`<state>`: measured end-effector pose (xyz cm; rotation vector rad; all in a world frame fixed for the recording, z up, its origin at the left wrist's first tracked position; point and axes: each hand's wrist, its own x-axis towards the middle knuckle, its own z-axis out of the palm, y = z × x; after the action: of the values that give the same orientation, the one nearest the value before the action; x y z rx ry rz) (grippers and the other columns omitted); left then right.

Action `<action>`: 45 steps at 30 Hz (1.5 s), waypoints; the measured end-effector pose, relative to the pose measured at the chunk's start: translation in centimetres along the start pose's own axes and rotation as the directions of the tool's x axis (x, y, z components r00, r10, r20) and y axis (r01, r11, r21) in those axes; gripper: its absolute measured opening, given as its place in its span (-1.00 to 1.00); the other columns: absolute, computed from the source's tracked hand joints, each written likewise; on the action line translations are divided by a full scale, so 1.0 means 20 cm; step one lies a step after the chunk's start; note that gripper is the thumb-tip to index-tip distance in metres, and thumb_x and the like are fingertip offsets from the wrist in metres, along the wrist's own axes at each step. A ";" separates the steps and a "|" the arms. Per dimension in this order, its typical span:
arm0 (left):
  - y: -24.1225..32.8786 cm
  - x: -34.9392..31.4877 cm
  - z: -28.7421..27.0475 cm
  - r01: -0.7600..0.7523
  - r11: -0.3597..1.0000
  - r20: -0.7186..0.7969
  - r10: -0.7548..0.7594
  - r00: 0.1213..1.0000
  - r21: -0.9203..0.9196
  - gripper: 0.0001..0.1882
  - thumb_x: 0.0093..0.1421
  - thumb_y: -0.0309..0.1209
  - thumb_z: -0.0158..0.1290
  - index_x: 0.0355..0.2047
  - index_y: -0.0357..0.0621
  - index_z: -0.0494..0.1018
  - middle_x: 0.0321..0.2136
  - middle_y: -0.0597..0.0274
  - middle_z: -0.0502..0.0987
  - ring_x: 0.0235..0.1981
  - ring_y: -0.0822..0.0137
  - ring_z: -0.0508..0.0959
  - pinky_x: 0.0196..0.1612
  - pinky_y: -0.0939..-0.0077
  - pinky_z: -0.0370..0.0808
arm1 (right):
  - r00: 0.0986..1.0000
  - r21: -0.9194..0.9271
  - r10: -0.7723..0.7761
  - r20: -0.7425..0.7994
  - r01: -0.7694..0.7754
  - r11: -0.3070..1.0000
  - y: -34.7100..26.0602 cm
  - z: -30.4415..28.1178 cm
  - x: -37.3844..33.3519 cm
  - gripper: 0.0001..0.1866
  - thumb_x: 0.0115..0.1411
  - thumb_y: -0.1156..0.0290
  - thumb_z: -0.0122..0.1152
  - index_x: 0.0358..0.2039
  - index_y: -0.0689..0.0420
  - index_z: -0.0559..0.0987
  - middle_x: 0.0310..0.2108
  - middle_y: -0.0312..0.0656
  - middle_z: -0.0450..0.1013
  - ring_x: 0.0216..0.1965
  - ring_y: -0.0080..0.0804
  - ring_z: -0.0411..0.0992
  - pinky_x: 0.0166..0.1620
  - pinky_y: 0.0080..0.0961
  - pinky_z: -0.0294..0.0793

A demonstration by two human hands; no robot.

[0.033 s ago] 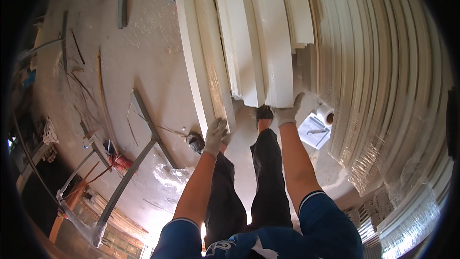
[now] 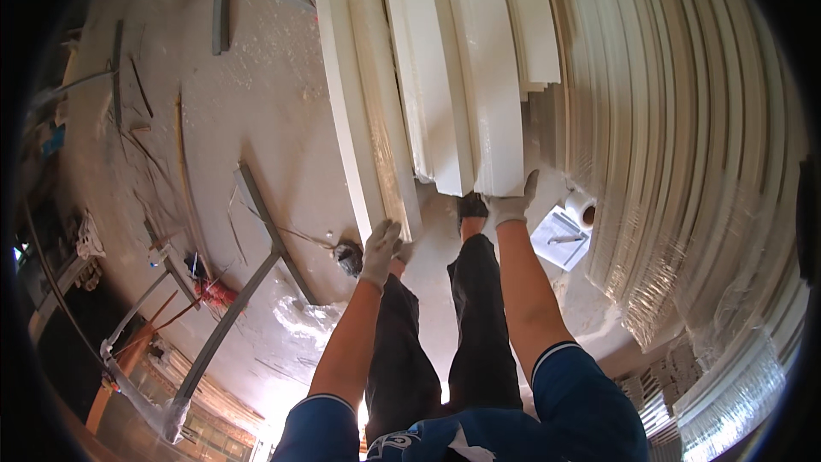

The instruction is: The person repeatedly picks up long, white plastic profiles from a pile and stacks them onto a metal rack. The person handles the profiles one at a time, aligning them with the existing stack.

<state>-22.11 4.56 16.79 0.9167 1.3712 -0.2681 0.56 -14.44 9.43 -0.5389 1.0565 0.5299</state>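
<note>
Long white, film-wrapped strips stretch away from me in front of my legs. My left hand (image 2: 380, 252), in a pale work glove, presses at the near end of the leftmost strip (image 2: 355, 137), its fingers stretched up along it. At the near end of a wider white strip (image 2: 496, 120), my right hand (image 2: 511, 201), gloved too, rests its palm, with a finger pointing up beside the right edge. Part of that hand is hidden behind the end. Between them lies another white strip (image 2: 436, 94), touched by neither hand.
A tall stack of wrapped strips (image 2: 658, 137) curves along the right. Beside it lie a white roll (image 2: 580, 208) and a paper sheet with a pen (image 2: 560, 238). Grey metal bars (image 2: 274, 231), thin rods and a bundle of red wire (image 2: 214, 293) lie at the left.
Almost nothing differs. My left hand sits very slightly lower in the view and the right hand's fingers have shifted a little; the strips stay in place.
</note>
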 end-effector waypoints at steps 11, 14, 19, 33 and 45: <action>-0.16 -0.15 -0.38 0.039 0.999 0.066 -0.041 0.997 0.029 -0.64 0.34 -0.18 0.07 0.01 -0.15 0.45 -0.30 0.45 0.53 -0.40 0.65 0.48 -0.32 0.66 0.46 | 0.996 0.045 -0.049 0.069 0.045 0.998 0.06 0.03 0.06 -0.46 0.22 -0.08 -0.11 0.07 -0.09 0.52 0.07 -0.27 0.46 0.13 -0.12 0.39 0.08 0.02 0.44; -0.16 -0.19 -0.37 0.065 0.994 0.036 -0.068 0.997 0.093 -0.67 0.35 -0.20 0.06 -0.01 -0.11 0.46 -0.30 0.46 0.54 -0.40 0.63 0.49 -0.29 0.65 0.47 | 0.997 0.025 -0.066 -0.044 0.067 0.997 0.10 -0.03 0.16 -0.48 0.23 -0.08 -0.13 0.07 -0.11 0.51 0.06 -0.28 0.46 0.13 -0.14 0.39 0.06 0.02 0.45; -0.16 -0.19 -0.39 -0.004 1.000 0.183 0.009 0.983 -0.029 -0.57 0.33 -0.29 0.09 0.14 -0.19 0.35 -0.12 0.32 0.53 -0.15 0.47 0.54 -0.16 0.55 0.50 | 0.994 0.023 0.075 0.080 -0.077 0.997 0.07 -0.11 0.24 -0.42 0.23 -0.10 -0.10 0.17 -0.10 0.42 0.12 -0.28 0.42 0.18 -0.16 0.34 0.11 0.03 0.37; -0.07 -0.39 -0.56 0.032 0.987 0.039 -0.038 0.998 0.158 -0.53 0.31 -0.24 0.12 0.17 -0.13 0.40 -0.12 0.31 0.57 -0.23 0.42 0.59 -0.17 0.50 0.56 | 0.980 0.011 0.165 0.114 -0.167 0.986 0.01 -0.06 0.16 -0.49 0.25 -0.11 -0.08 0.03 -0.07 0.53 0.03 -0.21 0.48 0.03 -0.06 0.45 -0.04 0.07 0.50; -0.31 -0.36 -0.58 0.063 0.998 0.159 -0.064 0.985 0.010 -0.52 0.30 -0.26 0.12 0.17 -0.17 0.37 -0.09 0.29 0.55 -0.18 0.40 0.58 -0.18 0.48 0.55 | 0.993 0.045 0.077 0.090 -0.082 0.996 0.06 -0.08 0.17 -0.51 0.28 -0.04 0.00 0.02 0.04 0.54 -0.02 -0.20 0.52 0.01 -0.19 0.48 0.01 -0.07 0.53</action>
<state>-36.20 6.17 21.77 0.8388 1.2537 -0.3856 0.02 -14.08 5.52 -0.4278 1.0067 0.5915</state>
